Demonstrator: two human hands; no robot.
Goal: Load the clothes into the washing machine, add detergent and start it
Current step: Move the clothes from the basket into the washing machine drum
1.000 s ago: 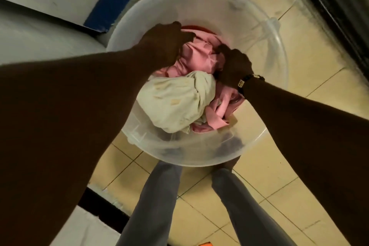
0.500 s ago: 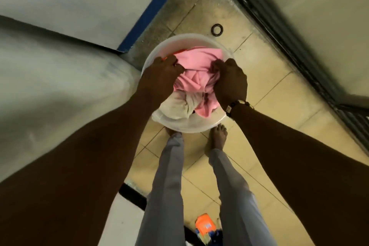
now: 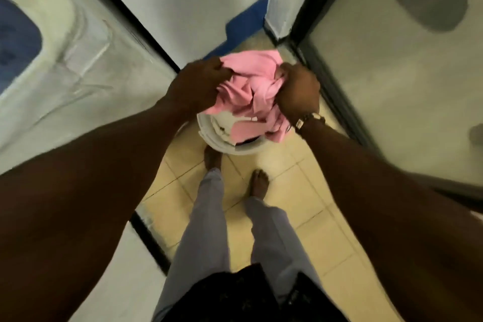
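Clothes point(image 3: 251, 86), head view: a bunched pink garment is lifted clear above a white basin point(image 3: 222, 148) standing on the tiled floor point(image 3: 295, 191). Left hand point(image 3: 197, 86) is closed on the garment's left edge; right hand point(image 3: 298, 93), a watch point(image 3: 309, 119) at its wrist, is fisted around the right side of the bundle. Pink folds trail down over the basin's rim. Inside the basin a pale, whitish item point(image 3: 222, 123) lies beneath the pink cloth, with something darker near the front wall; what that is cannot be told. The person's bare feet stand just behind the basin, legs in light grey trousers.

Washing machine point(image 3: 47, 60) occupies the upper left of the frame, a white top with a blue panel; blur hides whether its lid is open.

Progress, as judged from this arrangement: loading is at its outset. One garment is in hand but not yet in the drum, at least one more piece remains in the basin, and detergent and starting are both still ahead. No detergent container is visible.
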